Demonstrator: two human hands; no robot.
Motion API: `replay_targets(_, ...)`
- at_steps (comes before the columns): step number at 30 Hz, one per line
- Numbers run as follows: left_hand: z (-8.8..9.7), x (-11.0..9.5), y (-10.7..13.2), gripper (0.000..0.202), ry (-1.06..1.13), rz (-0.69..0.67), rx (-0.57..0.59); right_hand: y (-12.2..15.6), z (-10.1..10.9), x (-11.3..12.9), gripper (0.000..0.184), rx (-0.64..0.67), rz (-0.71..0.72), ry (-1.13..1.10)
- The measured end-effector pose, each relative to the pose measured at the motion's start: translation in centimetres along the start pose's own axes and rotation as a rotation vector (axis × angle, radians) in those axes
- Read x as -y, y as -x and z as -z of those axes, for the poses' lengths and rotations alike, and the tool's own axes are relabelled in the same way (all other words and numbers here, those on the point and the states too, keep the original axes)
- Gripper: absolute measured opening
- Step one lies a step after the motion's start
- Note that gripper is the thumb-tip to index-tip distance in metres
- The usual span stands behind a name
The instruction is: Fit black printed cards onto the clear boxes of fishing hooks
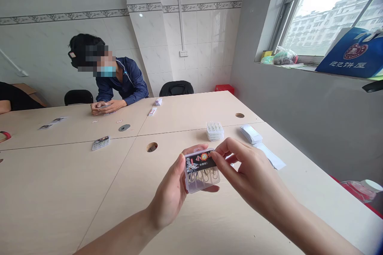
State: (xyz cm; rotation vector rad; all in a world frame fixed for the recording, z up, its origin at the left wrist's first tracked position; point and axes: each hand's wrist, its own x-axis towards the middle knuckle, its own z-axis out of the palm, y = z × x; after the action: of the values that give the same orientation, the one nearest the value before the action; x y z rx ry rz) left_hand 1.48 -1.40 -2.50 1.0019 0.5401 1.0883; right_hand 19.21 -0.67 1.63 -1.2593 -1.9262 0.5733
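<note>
My left hand [170, 191] is closed around a small clear plastic box of fish hooks [202, 185], held tilted above the table. Several hooks show in its compartments. Across the upper part of its lid lies a black label [194, 164] with red and white print. My right hand [243, 163] has its thumb and forefinger pinched at the label's right corner; the fingertips hide that corner. Just beyond my hands stands a stack of similar clear hook boxes [214, 131]. To its right lie a pile of white slips [250, 134] and a loose white sheet [273, 157].
A labelled box [101, 143] lies left on the table [119, 199], past an open cable hole [152, 147]. Across the table a person [125, 79] in a dark blue jacket handles small items. A clear jar [362, 189] stands by the right edge.
</note>
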Motion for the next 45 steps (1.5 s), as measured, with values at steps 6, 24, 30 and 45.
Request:
replay_targets(6, -0.09, 0.00, 0.06, 0.048, 0.010, 0.003, 0.002, -0.08, 0.11, 0.17, 0.021, 0.001, 0.002, 0.010)
replay_targets(24, -0.15, 0.16, 0.17, 0.045, 0.055, 0.007, -0.023, -0.08, 0.19, 0.14, 0.020, -0.006, -0.017, -0.011)
replay_targets(30, -0.28, 0.15, 0.05, 0.044, 0.111, 0.003, -0.038, -0.10, 0.11, 0.18, 0.020, -0.016, -0.015, -0.009)
replay_targets(45, -0.46, -0.02, -0.03, 0.044, 0.092, 0.007, -0.082, 0.22, 0.12, 0.21, 0.017, -0.007, 0.032, -0.018)
